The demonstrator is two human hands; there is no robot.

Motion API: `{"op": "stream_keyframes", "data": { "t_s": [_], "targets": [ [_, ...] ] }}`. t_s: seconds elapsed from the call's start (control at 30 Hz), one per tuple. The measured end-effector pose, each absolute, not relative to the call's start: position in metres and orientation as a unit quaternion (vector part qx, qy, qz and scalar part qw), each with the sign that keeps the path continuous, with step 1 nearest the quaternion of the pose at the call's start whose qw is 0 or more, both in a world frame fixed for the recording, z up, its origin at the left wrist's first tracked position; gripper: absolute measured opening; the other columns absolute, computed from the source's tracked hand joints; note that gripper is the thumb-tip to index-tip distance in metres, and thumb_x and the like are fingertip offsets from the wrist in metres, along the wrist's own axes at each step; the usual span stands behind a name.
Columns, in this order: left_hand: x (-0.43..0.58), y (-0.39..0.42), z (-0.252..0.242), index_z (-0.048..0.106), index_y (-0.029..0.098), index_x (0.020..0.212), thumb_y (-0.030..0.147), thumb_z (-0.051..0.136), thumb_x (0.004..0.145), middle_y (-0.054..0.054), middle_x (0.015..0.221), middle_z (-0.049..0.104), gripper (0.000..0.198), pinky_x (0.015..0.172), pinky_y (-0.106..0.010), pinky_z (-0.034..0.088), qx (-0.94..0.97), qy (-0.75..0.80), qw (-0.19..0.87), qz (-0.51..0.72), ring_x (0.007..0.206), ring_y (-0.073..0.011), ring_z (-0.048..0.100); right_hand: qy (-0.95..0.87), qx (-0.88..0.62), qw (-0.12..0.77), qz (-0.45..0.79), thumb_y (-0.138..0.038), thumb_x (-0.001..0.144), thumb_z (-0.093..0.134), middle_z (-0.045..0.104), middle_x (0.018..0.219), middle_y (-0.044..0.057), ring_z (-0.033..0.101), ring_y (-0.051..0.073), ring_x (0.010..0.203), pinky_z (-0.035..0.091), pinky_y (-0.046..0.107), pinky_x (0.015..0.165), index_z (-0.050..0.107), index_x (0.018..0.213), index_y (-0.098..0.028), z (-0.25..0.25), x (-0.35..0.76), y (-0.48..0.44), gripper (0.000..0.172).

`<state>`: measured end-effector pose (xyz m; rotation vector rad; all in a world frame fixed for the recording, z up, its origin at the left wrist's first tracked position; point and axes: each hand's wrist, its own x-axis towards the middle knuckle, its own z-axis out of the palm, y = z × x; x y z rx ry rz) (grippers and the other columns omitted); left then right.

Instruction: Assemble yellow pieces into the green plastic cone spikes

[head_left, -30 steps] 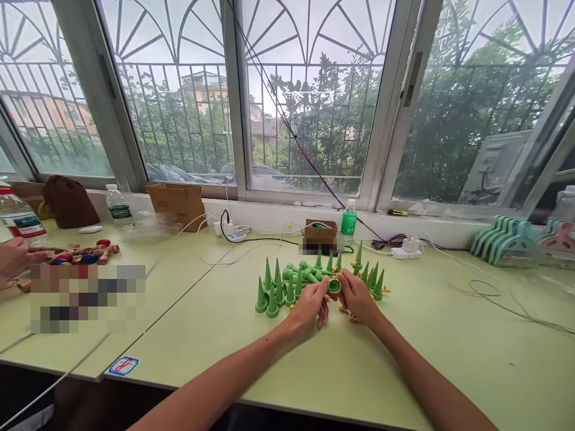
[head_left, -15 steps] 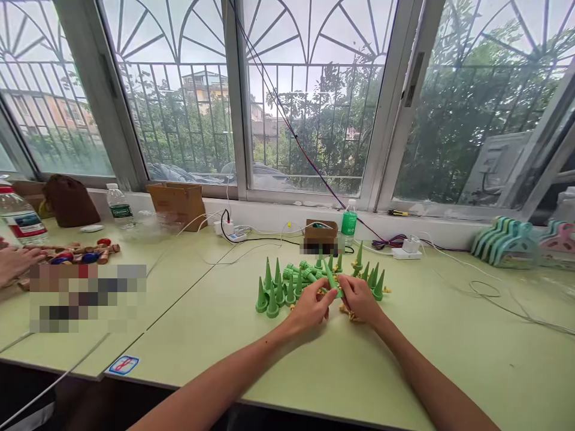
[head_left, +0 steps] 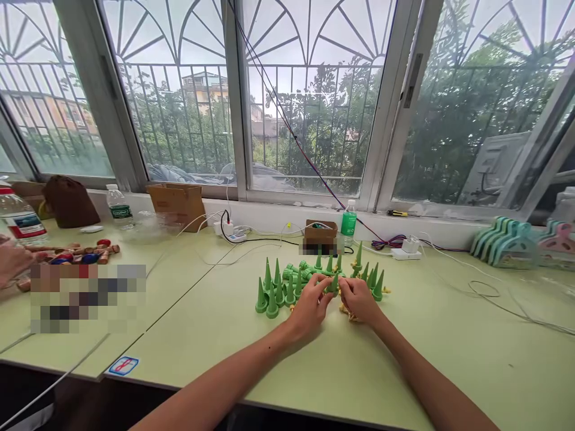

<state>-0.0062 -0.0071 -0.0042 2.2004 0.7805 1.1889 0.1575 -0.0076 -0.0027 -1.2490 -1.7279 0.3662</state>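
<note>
One green cone [head_left: 333,282] held tip-up betw. L hand [head_left: 309,308] & R hand [head_left: 359,299], low over table [head_left: 404,359], amid cone cluster [head_left: 276,293]. Vs 1 s ago: open base faced cam, now turned upright & lower, so it reads as being stood w/ the rest. Fingers pinched narrow on its base; forearms converge, wrists low.

Both hands [head_left: 335,302] pinch one green cone [head_left: 333,283] amid cone cluster [head_left: 274,293]; table [head_left: 404,353].
</note>
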Motion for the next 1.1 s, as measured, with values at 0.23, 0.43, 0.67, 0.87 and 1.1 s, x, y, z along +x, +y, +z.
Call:
{"op": "stream_keyframes", "data": {
  "t_s": [0.23, 0.43, 0.67, 0.87, 1.1],
  "targets": [
    [-0.003, -0.006, -0.003, 0.06, 0.026, 0.119, 0.021, 0.044, 0.094, -0.008, 0.111, 0.053, 0.03, 0.082, -0.033, 0.049, 0.794, 0.311, 0.24, 0.464, 0.092, -0.0186, 0.056, -0.687, -0.48, 0.509, 0.196, -0.053, 0.096, 0.033, 0.042, 0.044, -0.003, 0.039, 0.012, 0.041, 0.03, 0.026, 0.045, 0.038, 0.058, -0.022, -0.006, 0.152, -0.008, 0.05],
    [-0.001, -0.007, -0.002, 0.057, 0.027, 0.123, 0.021, 0.042, 0.094, -0.008, 0.114, 0.053, 0.033, 0.079, -0.033, 0.049, 0.772, 0.332, 0.241, 0.486, 0.087, -0.0173, 0.058, -0.663, -0.481, 0.526, 0.227, -0.056, 0.097, 0.033, 0.041, 0.051, -0.004, 0.038, 0.011, 0.042, 0.031, 0.025, 0.043, 0.041, 0.064, -0.022, -0.007, 0.15, -0.01, 0.048],
    [0.003, -0.009, 0.005, 0.052, 0.017, 0.089, 0.056, 0.035, 0.093, 0.0, 0.072, 0.053, 0.043, 0.033, -0.022, 0.031, 0.664, 0.369, 0.467, 0.452, 0.037, -0.0077, 0.043, -0.66, -0.475, 0.544, 0.205, -0.054, 0.098, 0.032, 0.039, 0.055, -0.005, 0.039, 0.011, 0.044, 0.033, 0.024, 0.045, 0.036, 0.066, -0.022, -0.005, 0.153, -0.01, 0.045],
    [0.003, -0.011, 0.007, 0.045, 0.018, 0.071, 0.073, 0.037, 0.084, 0.003, 0.061, 0.049, 0.057, 0.031, -0.019, 0.031, 0.614, 0.34, 0.587, 0.404, 0.035, -0.0066, 0.044, -0.688, -0.457, 0.523, 0.211, -0.051, 0.098, 0.034, 0.043, 0.053, -0.005, 0.04, 0.011, 0.045, 0.034, 0.023, 0.046, 0.038, 0.067, -0.022, -0.007, 0.153, -0.01, 0.043],
    [0.0, -0.007, 0.003, 0.049, 0.016, 0.075, 0.073, 0.041, 0.082, 0.001, 0.065, 0.054, 0.058, 0.034, -0.02, 0.034, 0.64, 0.312, 0.591, 0.379, 0.037, -0.0067, 0.047, -0.691, -0.465, 0.519, 0.191, -0.052, 0.098, 0.033, 0.04, 0.051, -0.005, 0.038, 0.012, 0.046, 0.032, 0.024, 0.048, 0.036, 0.066, -0.022, -0.003, 0.152, -0.014, 0.043]
  ]
}}
